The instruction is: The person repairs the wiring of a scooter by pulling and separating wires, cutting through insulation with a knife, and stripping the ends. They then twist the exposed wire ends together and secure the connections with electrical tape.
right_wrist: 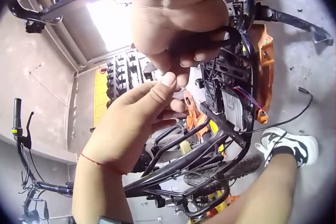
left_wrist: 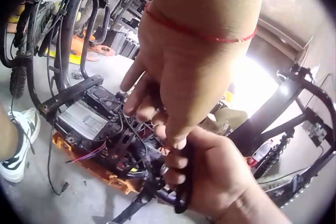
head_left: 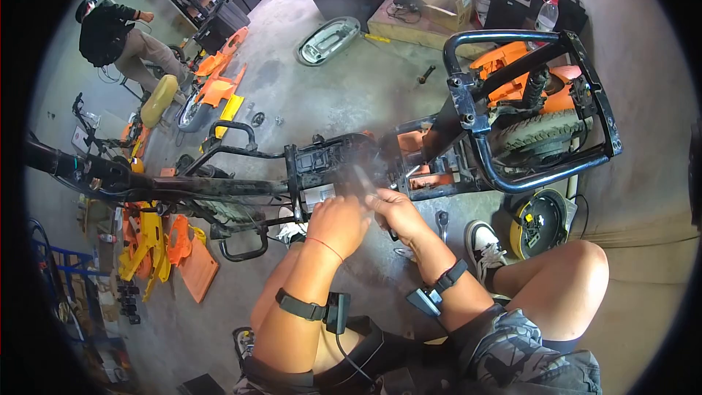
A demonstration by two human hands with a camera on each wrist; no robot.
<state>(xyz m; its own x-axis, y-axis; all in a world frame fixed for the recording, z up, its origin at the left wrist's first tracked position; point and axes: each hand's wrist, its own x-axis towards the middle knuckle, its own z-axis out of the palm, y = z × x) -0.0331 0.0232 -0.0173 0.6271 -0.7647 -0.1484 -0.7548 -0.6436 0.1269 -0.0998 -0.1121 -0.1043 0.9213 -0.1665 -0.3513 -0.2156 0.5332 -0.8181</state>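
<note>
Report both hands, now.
Left hand: cannot tell whether it is gripping anything.
Right hand: closed, holding a black handle.

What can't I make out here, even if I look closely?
- Head view: whatever the left hand may hold; its own back hides the fingertips.
- Left wrist view: the full shape of the black handle; the right hand covers much of it.
- Left wrist view: print on the silver box; too small.
- Left wrist view: most of the leg; cut off by the left edge.
</note>
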